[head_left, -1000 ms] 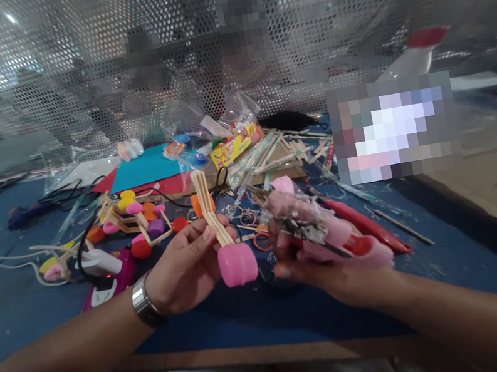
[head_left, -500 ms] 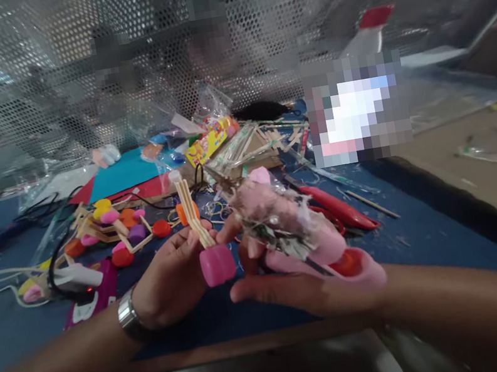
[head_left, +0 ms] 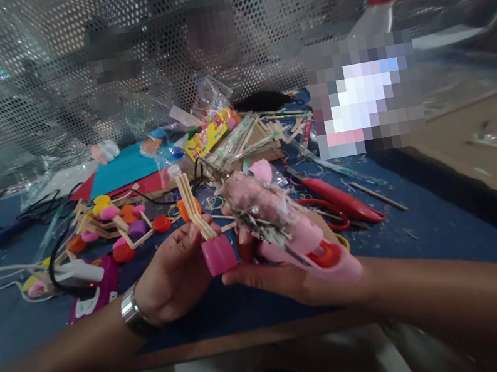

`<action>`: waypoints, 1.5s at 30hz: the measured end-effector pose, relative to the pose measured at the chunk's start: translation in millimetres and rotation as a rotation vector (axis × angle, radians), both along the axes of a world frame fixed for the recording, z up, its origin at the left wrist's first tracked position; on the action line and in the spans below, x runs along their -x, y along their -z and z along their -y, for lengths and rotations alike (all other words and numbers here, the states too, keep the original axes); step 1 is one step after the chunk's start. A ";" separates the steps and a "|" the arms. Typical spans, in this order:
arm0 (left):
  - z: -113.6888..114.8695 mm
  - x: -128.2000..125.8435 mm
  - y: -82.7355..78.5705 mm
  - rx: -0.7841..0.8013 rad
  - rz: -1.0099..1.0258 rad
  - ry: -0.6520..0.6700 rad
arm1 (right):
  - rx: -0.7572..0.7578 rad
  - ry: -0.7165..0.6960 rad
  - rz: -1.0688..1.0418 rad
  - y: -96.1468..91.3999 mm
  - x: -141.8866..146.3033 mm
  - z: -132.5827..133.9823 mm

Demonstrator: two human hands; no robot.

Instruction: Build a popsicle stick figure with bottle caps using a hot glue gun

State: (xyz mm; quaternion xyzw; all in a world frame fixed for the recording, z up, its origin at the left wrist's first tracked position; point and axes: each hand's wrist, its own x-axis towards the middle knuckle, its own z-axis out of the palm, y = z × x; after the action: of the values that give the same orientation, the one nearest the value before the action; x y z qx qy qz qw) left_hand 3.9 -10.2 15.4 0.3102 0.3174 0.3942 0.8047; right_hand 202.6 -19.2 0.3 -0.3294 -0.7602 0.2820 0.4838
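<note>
My left hand [head_left: 171, 278], wearing a metal watch band, pinches a small bundle of wooden craft sticks [head_left: 188, 199]. A magenta rounded piece [head_left: 220, 255] is at the near end of the bundle, and an orange piece [head_left: 183, 210] sits farther up. Wrapped around a pink glue gun [head_left: 276, 210] is my right hand [head_left: 274, 280], with its thumb stretched toward the magenta piece. Dried glue strands and grime cover the gun's front, and its nozzle points away to the upper left, just right of the sticks. Part of the right fingers is hidden behind the gun.
Left on the blue table [head_left: 412, 254] lie stick-and-coloured-piece assemblies [head_left: 116, 224] and a purple power strip [head_left: 109, 282] with a plugged-in adapter. Red-handled scissors [head_left: 329, 214], a red tool [head_left: 343, 198] and loose sticks lie right. A perforated screen [head_left: 150, 56] stands behind.
The glue gun has tilted, its rear end shifting left and its nozzle showing more clearly near the sticks. My left hand still grips the sticks. The view has moved slightly.
</note>
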 end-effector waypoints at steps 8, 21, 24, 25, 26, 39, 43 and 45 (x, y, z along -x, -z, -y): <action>-0.5 2.8 4.4 0.010 0.017 -0.043 | 0.081 -0.047 -0.147 -0.1 4.3 1.5; -0.5 -1.0 1.5 -0.040 -0.008 0.054 | 0.023 -0.114 -0.183 -2.8 1.8 -0.2; 0.0 -2.5 0.2 -0.070 -0.016 0.093 | 0.040 -0.109 -0.181 -3.3 0.9 0.6; 0.1 -2.9 -0.3 -0.080 -0.024 0.100 | 0.046 -0.101 -0.180 -3.3 0.7 0.9; 0.2 -3.3 -0.6 -0.090 -0.032 0.105 | 0.049 -0.093 -0.181 -3.5 0.5 1.3; 0.1 -5.7 -2.3 -0.097 0.009 0.135 | 0.118 -0.144 -0.205 -11.2 -1.5 -0.3; 0.2 -4.9 -1.7 -0.086 0.020 0.132 | 0.164 -0.139 -0.200 -10.1 -1.1 -0.5; 0.1 -3.5 -0.7 -0.071 0.005 0.125 | 0.142 -0.153 -0.213 -9.7 -1.3 -0.5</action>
State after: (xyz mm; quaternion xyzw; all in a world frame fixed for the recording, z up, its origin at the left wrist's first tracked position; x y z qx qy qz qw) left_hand 7.4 -10.3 16.1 0.3568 0.2813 0.3550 0.8171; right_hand 203.9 -18.7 10.1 -0.2720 -0.7054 0.4046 0.5145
